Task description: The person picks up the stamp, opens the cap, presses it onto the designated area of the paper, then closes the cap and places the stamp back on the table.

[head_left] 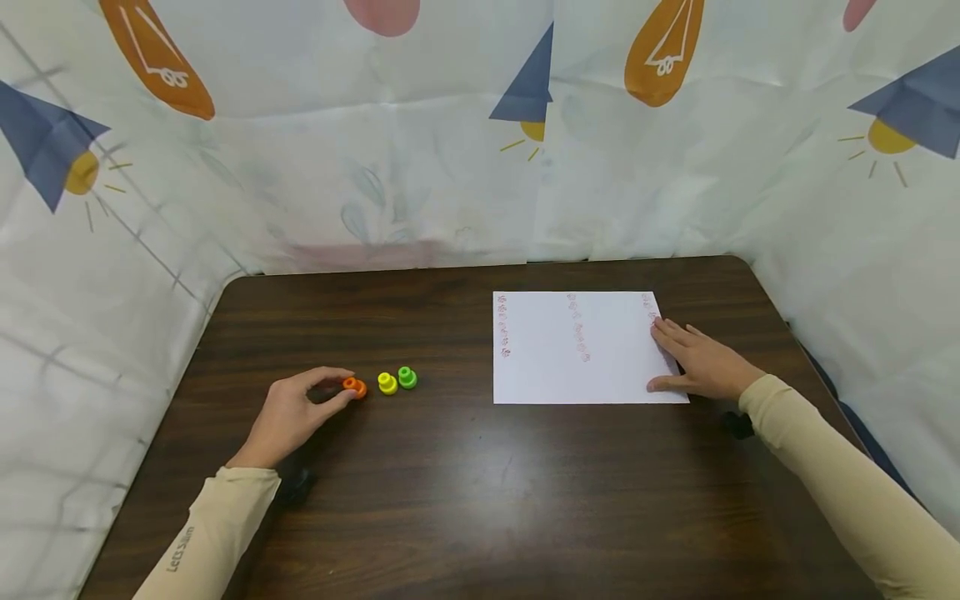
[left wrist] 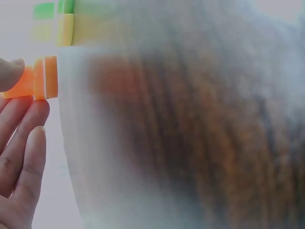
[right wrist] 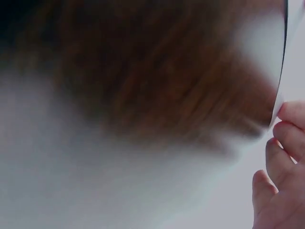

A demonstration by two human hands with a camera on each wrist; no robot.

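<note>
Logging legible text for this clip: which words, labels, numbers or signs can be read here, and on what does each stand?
"Let's Slim", roughly: small dark print on the beige left sleeve, too small to be sure of.
Rows of small red stamped marks on the white paper sheet: pictures, too small to read.
Small orange plastic stamp, yellow stamp, green stamp: no readable text.

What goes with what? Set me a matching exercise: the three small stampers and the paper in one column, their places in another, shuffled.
1 orange stamper
2 yellow stamper
3 green stamper
4 paper

a under the right hand
b middle of the row
c pinched by the left hand
d row end nearest the paper

Pairs: 1-c, 2-b, 3-d, 4-a
</note>
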